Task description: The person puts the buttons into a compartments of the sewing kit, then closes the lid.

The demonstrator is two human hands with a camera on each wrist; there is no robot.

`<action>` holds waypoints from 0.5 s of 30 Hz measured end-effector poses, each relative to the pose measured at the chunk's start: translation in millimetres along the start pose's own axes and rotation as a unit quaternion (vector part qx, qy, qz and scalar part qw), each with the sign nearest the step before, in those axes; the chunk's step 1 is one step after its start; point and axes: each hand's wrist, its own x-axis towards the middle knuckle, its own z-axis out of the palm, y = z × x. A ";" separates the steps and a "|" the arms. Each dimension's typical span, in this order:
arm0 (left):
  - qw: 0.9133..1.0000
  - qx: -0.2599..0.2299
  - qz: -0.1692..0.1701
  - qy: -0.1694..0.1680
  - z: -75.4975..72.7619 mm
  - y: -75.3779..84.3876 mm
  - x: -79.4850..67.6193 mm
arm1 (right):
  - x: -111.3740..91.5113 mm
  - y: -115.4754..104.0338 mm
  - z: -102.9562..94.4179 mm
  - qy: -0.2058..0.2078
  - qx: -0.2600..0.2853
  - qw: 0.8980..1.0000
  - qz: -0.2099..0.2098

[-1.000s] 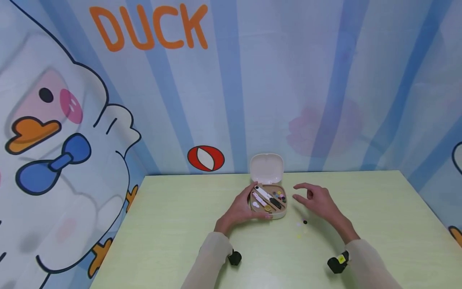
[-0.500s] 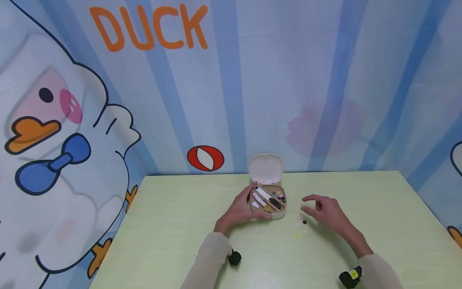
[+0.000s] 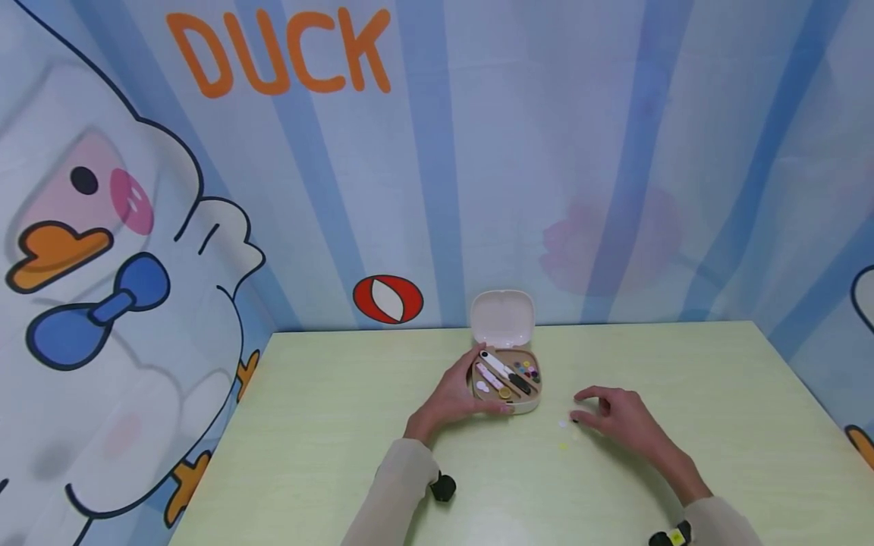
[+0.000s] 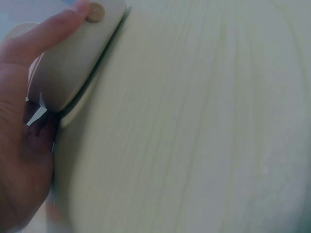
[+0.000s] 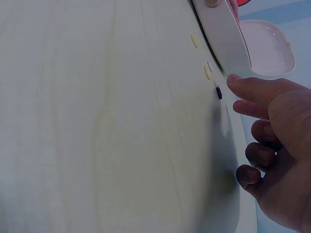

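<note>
My left hand (image 3: 451,393) grips the left side of an open sewing kit case (image 3: 526,407), thumb along its front wall. In the left wrist view, the thumb tip lies against a round tan catch (image 4: 95,12). A black button (image 5: 218,92) lies on the table, right by the thumb tip of my right hand (image 3: 620,418). That hand has thumb and index finger apart, nothing visible between them, and the other fingers loosely bent. Near it lie a pale button (image 3: 563,424) and a yellow button (image 3: 563,447).
The case's white lid (image 3: 504,317) stands up at the back, near the patterned backdrop (image 3: 505,152). Inside the brown tray are a white-and-black tool (image 3: 507,371), a pink tool (image 3: 488,375), a gold round piece (image 3: 504,393) and several coloured buttons (image 3: 528,370).
My right hand has moved away from the case, rightward and toward me, then down to the black button. My left hand and the case have stayed in place.
</note>
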 end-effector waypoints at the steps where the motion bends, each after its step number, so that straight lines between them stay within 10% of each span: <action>1: 1.000 -0.001 0.000 0.000 0.0 0.0 0.0 | -1.0 -0.2 0.6 -0.003 0.000 1.000 0.003; 15: 1.000 -0.006 -0.003 0.000 -0.6 3.5 -2.8 | -8.7 0.1 5.3 0.003 -0.002 1.000 -0.017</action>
